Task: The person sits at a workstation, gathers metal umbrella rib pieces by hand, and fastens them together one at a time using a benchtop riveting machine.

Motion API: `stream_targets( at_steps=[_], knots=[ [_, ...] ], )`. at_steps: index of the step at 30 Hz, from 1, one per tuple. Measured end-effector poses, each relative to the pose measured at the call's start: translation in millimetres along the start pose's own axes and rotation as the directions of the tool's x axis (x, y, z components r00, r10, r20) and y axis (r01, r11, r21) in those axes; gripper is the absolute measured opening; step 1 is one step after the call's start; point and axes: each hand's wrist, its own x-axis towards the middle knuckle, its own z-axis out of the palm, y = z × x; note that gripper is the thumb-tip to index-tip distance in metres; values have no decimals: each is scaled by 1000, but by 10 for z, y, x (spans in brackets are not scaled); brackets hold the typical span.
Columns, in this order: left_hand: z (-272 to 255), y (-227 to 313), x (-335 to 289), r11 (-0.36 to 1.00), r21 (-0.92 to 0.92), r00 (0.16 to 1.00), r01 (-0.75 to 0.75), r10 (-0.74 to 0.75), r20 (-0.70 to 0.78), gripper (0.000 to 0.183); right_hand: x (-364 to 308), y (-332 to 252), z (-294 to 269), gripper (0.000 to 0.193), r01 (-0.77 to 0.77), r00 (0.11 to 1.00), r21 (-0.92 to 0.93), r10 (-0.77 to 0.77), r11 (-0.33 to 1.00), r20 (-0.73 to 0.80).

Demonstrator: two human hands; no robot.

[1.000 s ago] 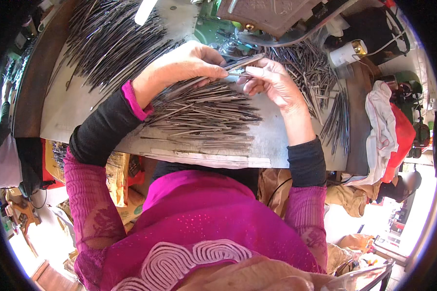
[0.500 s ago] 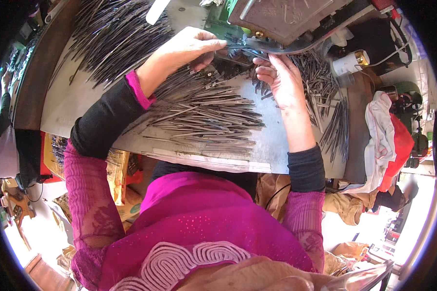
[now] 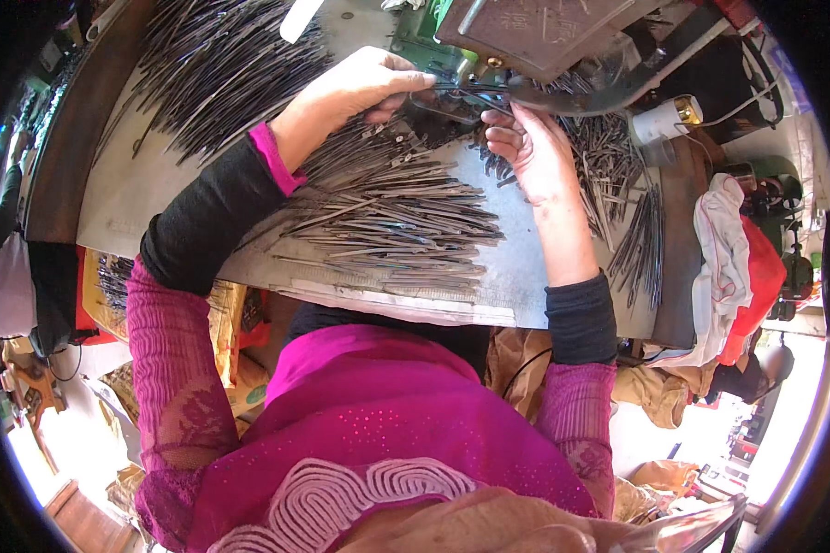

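My left hand (image 3: 364, 88) is closed in a pinch on one end of a thin dark metal strip (image 3: 466, 89), possibly more than one. At the other end, my right hand (image 3: 541, 157) has thumb and forefinger pressed together on it, the remaining fingers curled. Both hands are at a machine with a green body (image 3: 415, 46), a brown metal plate (image 3: 535, 41) and a curved dark bar (image 3: 618, 100) passing just above my right fingertips. Below my hands lies a pile of thin greyish strips (image 3: 397, 226). The exact contact between strip and machine is too small to make out.
A large heap of long dark strips (image 3: 231, 78) covers the table's far left. Shorter pieces (image 3: 609, 152) are heaped right of my right hand, near a bundle of strips (image 3: 641, 244). A white cylinder (image 3: 659, 122) with a cord and white cloth (image 3: 717, 258) sit at the right edge.
The machine's curved bar has swung right and nearer, and its brown plate has turned slightly. My left hand has shifted slightly to the right; my right hand stays almost where it was.
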Motion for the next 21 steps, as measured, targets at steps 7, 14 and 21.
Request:
stream_targets(
  at_steps=[7,14,21],
  knots=[
    [-35,64,-64,961,142,971,-235,226,80,38,-25,-30,56,31,227,963,-71,-235,971,-133],
    [128,23,-79,975,211,958,-71,9,285,39,-279,-65,410,21,537,820,-833,-313,134,478],
    [-27,-77,-181,387,917,947,-96,321,-36,30,-295,-103,287,26,313,950,-866,-149,390,276]
  ],
)
